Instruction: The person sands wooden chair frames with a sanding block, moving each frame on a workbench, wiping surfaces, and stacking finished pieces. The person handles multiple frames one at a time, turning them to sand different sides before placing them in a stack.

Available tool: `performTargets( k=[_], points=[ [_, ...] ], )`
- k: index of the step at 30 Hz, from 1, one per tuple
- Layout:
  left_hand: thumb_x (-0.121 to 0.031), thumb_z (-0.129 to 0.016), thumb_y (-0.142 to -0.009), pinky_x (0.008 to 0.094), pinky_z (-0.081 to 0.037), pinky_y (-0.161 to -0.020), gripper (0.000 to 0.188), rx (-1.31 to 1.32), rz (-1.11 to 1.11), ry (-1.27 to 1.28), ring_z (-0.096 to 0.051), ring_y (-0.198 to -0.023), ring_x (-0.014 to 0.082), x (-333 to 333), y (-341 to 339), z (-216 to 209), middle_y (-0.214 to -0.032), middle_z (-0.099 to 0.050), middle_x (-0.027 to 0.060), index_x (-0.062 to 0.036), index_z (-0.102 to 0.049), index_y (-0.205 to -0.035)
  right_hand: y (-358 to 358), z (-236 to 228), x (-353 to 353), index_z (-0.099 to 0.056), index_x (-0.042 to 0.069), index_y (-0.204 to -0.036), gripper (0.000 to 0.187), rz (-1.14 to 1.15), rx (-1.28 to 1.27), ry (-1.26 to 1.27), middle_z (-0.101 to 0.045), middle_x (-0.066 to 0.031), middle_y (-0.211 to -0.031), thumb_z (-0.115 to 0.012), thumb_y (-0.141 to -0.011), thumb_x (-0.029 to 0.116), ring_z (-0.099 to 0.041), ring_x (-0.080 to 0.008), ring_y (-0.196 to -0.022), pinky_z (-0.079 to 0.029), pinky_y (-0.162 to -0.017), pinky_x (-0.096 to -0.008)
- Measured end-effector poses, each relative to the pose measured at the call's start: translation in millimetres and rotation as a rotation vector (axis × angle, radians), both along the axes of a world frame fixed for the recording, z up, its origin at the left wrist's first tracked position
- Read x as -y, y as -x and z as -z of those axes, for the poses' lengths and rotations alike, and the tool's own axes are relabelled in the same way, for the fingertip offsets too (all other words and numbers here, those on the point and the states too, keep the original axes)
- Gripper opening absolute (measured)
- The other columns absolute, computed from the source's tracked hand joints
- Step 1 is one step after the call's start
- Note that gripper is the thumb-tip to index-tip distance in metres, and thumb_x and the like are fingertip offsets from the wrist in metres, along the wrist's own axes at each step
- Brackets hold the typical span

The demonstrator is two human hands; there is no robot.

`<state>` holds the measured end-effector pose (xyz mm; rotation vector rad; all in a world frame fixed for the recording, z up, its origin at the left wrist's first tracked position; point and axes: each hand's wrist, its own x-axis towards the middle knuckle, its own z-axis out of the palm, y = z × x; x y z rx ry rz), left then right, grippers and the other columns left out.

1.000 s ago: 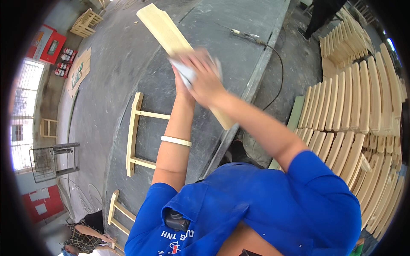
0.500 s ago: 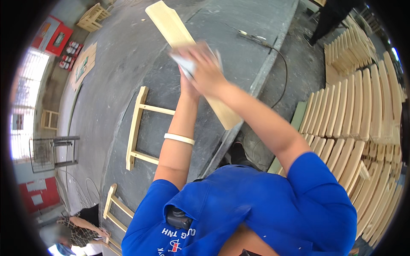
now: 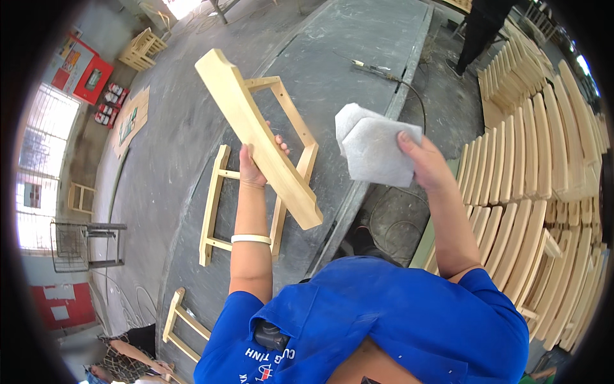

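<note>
My left hand [image 3: 253, 169] grips a pale wooden board [image 3: 246, 125] around its middle, thumb on the near edge and fingertips showing over the far edge. The board slants above the dark table. Angled wooden bars [image 3: 294, 115] show behind it; whether they are joined to the board I cannot tell. In my right hand [image 3: 427, 163] is a folded whitish cloth [image 3: 380, 144], pinched under the thumb and held apart from the board, out to the right.
Two ladder-like wooden frames [image 3: 211, 205] [image 3: 176, 317] lie on the dark table [image 3: 358, 38] at left. A cable with a metal-tipped tool [image 3: 371, 67] rests farther back. Stacked slats [image 3: 511, 147] fill the right side. Other people are at far right and lower left.
My right hand has lifted the cloth off the board and drawn it away to the right. The board has shifted left and nearer, and the angled bars behind it have come into sight.
</note>
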<state>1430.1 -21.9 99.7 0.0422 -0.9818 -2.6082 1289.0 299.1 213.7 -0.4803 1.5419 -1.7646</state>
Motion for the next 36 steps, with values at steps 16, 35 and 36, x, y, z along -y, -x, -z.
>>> performTargets(
  k=[16,35,36],
  points=[
    [-0.012,-0.069,-0.066,0.0389,-0.047,-0.078,0.080,-0.094,0.375,0.601,-0.055,-0.082,0.0247,-81.3,13.8,-123.7,-0.089,-0.054,0.0140,-0.0075,-0.034,-0.138,-148.3,103.9,-189.8,-0.063,0.001,-0.115,0.039,0.361,0.290,-0.213,-0.066,-0.0067,-0.105,-0.060,-0.093,0.033,-0.060,-0.0157,-0.093,-0.048,-0.082,-0.0317],
    [0.003,-0.065,-0.062,0.0400,-0.049,-0.068,0.053,-1.567,0.864,1.900,-0.060,-0.082,0.0317,-487.6,96.5,-267.1,-0.088,-0.062,0.0091,-0.0125,-0.062,-0.113,-385.6,-8.7,-499.1,-0.056,0.012,-0.120,0.041,1.386,-0.718,0.897,-0.036,-0.0204,-0.144,-0.055,-0.091,0.041,-0.044,-0.0330,-0.128,-0.046,-0.098,-0.0447],
    [0.003,-0.065,-0.061,0.0407,-0.049,-0.071,0.053,-1.620,0.905,1.908,-0.061,-0.085,0.0311,-507.4,104.8,-262.0,-0.091,-0.064,0.0087,-0.0130,-0.063,-0.112,-373.1,-11.3,-494.3,-0.047,0.020,-0.132,0.044,1.330,-0.721,0.806,-0.031,-0.0200,-0.148,-0.050,-0.093,0.042,-0.041,-0.0335,-0.131,-0.044,-0.101,-0.0452]
  ],
)
